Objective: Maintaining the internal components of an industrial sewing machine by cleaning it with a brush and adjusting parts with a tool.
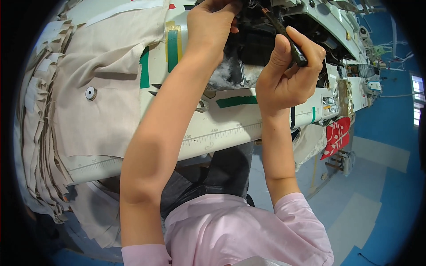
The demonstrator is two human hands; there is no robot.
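In my right hand [290, 73] is a slim dark-handled tool, which looks like a screwdriver [284, 33], slanting up and left. The fingers and thumb close round its handle, and its tip meets dark machine parts at the top edge. My left hand [213, 22] reaches to those same parts with fingers curled; what they grip is hidden. Below both hands lies the opened bed of a sewing machine [248, 48], dark inside, with grey-white lint [226, 73]. Thread snips [203, 105] lie partly under my left forearm.
Beige cloth [97, 80] covers the table's left side, with a round metal bobbin [91, 93] on it. Stacked cloth pieces [40, 124] hang over the left edge. A printed ruler [213, 135] runs along the front. A red patterned cloth [336, 137] hangs at the right.
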